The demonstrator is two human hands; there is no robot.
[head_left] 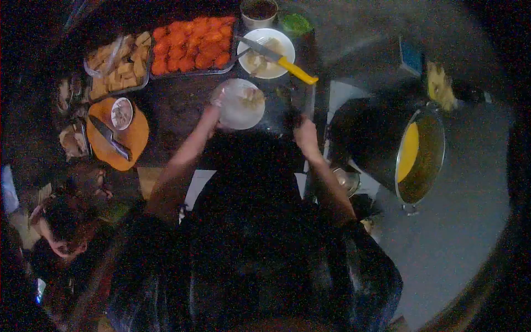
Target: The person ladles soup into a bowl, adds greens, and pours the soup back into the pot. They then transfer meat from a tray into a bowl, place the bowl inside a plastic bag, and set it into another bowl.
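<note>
My left hand [219, 105] grips the left edge of a round white bowl [241, 113], which has some pale brown food at its upper right. My right hand [305, 134] is closed at the right edge of the dark table; what it holds is dark and blurred, and I cannot make it out. Beyond the bowl stands a white plate [255, 69] with pale pieces on it. A knife with a yellow handle [298, 71] lies across that plate.
Trays of orange-red pieces [191, 47] and tan pieces [119, 66] stand at the back left. An orange board [135, 141] bears a small bowl [122, 113] and a knife [109, 137]. To the right is a large pot [434, 152]. A person [61, 221] is at the lower left.
</note>
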